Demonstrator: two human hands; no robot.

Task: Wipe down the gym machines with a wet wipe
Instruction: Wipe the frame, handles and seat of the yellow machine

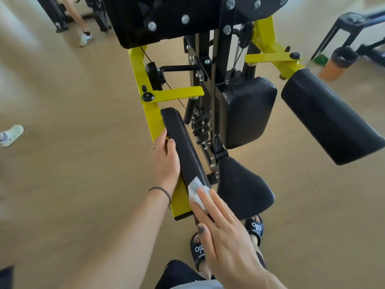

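A yellow and black gym machine (145, 78) fills the middle of the view. Its long black left arm pad (183, 142) runs toward me. My left hand (166, 161) holds the pad's outer edge, fingers wrapped round the far side. My right hand (225, 230) lies flat with straight fingers, pressing a white wet wipe (196, 192) onto the near end of that pad. The thumb tip of my right hand is smudged dark. The black seat (243, 188) is just right of the wipe.
A black back pad (248, 111) and a right arm pad (331, 115) stand further right. My sandalled feet (256, 228) are under the seat. Another person's legs (83, 28) are at the top left, a shoe (12, 135) at the left edge, a bin (339, 61) at the right.
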